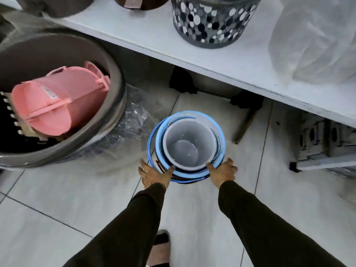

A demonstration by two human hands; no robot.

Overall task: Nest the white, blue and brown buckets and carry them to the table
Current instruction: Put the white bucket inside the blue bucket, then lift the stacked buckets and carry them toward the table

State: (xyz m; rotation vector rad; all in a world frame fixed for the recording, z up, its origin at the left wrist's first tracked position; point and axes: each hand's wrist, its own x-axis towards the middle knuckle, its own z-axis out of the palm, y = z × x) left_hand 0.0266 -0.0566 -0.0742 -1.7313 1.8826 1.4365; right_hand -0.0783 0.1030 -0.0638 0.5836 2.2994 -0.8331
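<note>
A white bucket (pixel 187 145) sits nested inside a blue bucket (pixel 192 175), and a thin dark brown edge (pixel 157 163) shows around the blue one on its left side. The stack stands on the tiled floor below a white shelf. My left hand (pixel 154 174) rests against the stack's near left side, thumb on the white rim. My right hand (pixel 223 172) presses the near right side, thumb on the rim too. Both hands have fingers spread along the outer wall. The blue handle lies looped around the left.
A large grey tub (pixel 113 120) holding a pink bin (pixel 57 105) stands left, wrapped in clear plastic. The white shelf (pixel 212 60) overhead carries a spotted bin (pixel 212 20) and a plastic-wrapped item (pixel 317 41). A folded metal ladder (pixel 325 149) lies right. My foot (pixel 159 247) is below.
</note>
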